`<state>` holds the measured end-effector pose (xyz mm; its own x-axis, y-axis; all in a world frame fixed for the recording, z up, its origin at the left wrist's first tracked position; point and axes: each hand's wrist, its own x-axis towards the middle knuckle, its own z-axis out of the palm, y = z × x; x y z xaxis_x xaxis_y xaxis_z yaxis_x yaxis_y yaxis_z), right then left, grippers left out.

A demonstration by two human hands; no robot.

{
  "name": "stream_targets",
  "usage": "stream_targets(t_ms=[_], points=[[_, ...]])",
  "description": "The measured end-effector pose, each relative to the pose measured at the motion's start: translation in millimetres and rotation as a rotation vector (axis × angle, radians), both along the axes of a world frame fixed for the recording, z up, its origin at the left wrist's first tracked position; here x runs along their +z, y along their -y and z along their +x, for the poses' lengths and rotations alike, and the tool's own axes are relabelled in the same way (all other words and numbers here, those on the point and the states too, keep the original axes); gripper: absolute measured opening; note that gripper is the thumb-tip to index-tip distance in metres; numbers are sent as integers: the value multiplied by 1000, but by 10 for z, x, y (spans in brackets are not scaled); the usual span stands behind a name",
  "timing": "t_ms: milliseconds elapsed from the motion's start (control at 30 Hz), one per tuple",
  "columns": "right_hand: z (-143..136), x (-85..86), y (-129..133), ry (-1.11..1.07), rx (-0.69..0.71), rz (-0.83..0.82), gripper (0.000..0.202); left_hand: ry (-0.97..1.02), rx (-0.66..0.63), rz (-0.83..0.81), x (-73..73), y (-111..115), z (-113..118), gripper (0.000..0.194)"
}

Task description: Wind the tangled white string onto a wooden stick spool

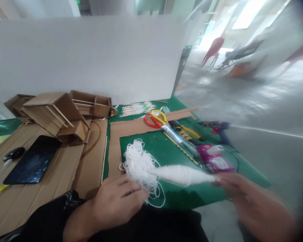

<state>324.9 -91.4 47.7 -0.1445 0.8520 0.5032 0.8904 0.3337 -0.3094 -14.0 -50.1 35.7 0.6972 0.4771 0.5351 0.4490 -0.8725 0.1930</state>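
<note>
My right hand (257, 201), blurred by motion, grips one tapered end of a spindle of wound white string (184, 175). The spindle lies nearly level, thick in the middle, its other tip reaching over a loose tangle of white string (138, 161). At the near edge of that tangle is my left hand (121, 198), its fingers curled and thumb and forefinger together on a strand. Its fingertips are partly hidden. Beyond lie scissors (164, 124) with one red and one yellow handle.
Yellow-black pliers (189, 134), a magenta tape measure (214, 158) and a blurred glue gun (217, 127) lie to the right on the green table (181, 200). Cardboard box structures (55, 112), a dark tablet (34, 159) and a mouse (13, 153) occupy the left. A white panel (86, 57) stands behind.
</note>
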Motion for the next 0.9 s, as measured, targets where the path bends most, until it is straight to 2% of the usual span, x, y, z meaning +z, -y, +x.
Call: stream_targets(t_ms=[167, 300, 400, 500, 633, 767, 900], points=[[-74, -20, -33, -57, 142, -100, 11, 176, -33, -119, 135, 5, -14, 23], [-365, -69, -63, -235, 179, -225, 17, 224, 28, -218, 241, -50, 123, 21], [-682, -126, -92, -359, 246, -264, 21, 118, 65, -246, 324, -88, 227, 33], [-980, -191, -130, -451, 279, -337, 21, -72, 75, -235, 406, -106, 286, 47], [-1243, -243, -183, -595, 306, -420, 26, -303, 134, -195, 458, -112, 299, 56], [-1349, -195, -208, -800, 312, -548, 34, -473, 214, -36, 394, -135, 286, 40], [-1365, -121, -190, -1034, 371, -775, 35, -518, 226, 67, 331, -163, 282, 19]])
